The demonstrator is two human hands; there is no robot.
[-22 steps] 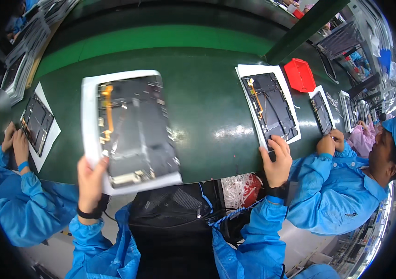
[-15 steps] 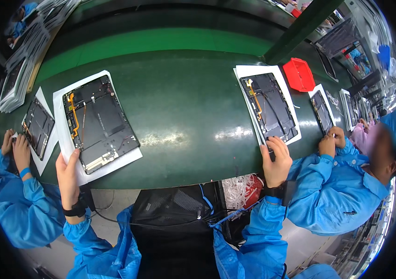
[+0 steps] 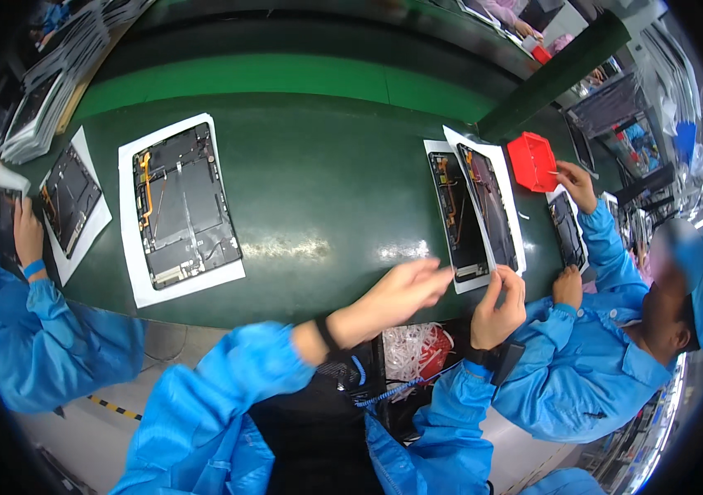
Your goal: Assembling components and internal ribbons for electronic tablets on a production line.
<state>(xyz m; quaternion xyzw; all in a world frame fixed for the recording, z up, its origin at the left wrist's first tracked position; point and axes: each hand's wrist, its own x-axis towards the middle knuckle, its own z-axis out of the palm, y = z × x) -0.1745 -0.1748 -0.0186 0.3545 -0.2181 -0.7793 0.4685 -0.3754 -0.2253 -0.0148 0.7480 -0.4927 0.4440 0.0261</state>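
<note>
The left hand (image 3: 405, 293) is hanging over the front edge of the dark green table (image 3: 335, 206), with its fingers stretched out and loose, holding nothing that shows. Its fingertips are pointing at the left edge of the lower flat black panel (image 3: 460, 227), just beside it; I cannot tell if they are touching. The right hand (image 3: 500, 309) is pinching the bottom edge of the upper flat black panel with an orange strip (image 3: 490, 202) and its white paper sheet (image 3: 498, 163) between thumb and finger. This upper panel is lying over the right part of the lower one and turning a little away from its edges, so the lower panel's left side is peeking out. Both are sitting on the right part of the table. Just past their right edge, a small red plastic bin (image 3: 533, 162) is standing, and the hand of a person in blue (image 3: 578, 188) is coming close to its rim, so room is getting tight there. Far to the left, another flat black panel on white paper (image 3: 182, 206) is lying by itself. Between it and the pair, a wide stretch of bare green is giving lots of room for moving.
</note>
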